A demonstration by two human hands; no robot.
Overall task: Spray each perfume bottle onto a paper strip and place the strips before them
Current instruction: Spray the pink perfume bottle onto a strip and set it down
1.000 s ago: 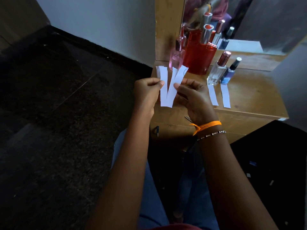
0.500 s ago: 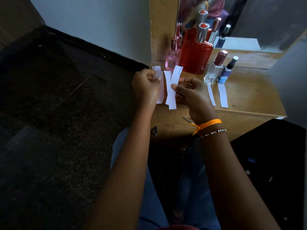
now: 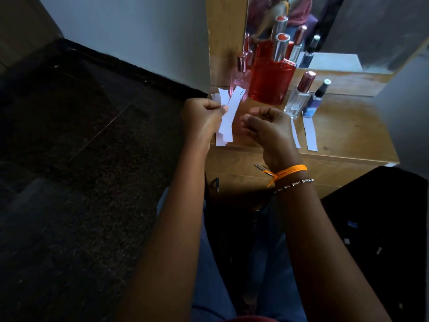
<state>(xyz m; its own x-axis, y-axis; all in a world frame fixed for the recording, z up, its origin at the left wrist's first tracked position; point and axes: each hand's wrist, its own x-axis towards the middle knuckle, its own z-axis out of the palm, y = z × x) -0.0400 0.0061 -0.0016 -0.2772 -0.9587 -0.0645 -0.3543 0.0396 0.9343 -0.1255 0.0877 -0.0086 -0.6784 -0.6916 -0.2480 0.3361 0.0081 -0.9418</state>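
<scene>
My left hand [image 3: 202, 117] pinches a small bunch of white paper strips [image 3: 228, 115] and holds them upright over the left end of the wooden table [image 3: 348, 135]. Just right of the strips, my right hand [image 3: 267, 126] hovers with loosely curled fingers and touches none of them. Behind the strips stand a small pink perfume bottle [image 3: 240, 77] and a large red bottle [image 3: 270, 82]. Further right are a clear bottle with a rose cap [image 3: 298, 101] and a blue bottle with a black cap [image 3: 313, 105]. One strip [image 3: 296, 135] lies before the clear bottle, another strip [image 3: 310, 135] before the blue one.
A mirror [image 3: 325, 31] rises behind the bottles and doubles them. A small metal piece [image 3: 261, 168] sticks out of the table's front panel. Dark stone floor [image 3: 81, 159] spreads to the left, a white wall behind it.
My right hand has let go of the strips and drawn a little to the right. The left hand now holds the whole bunch alone.
</scene>
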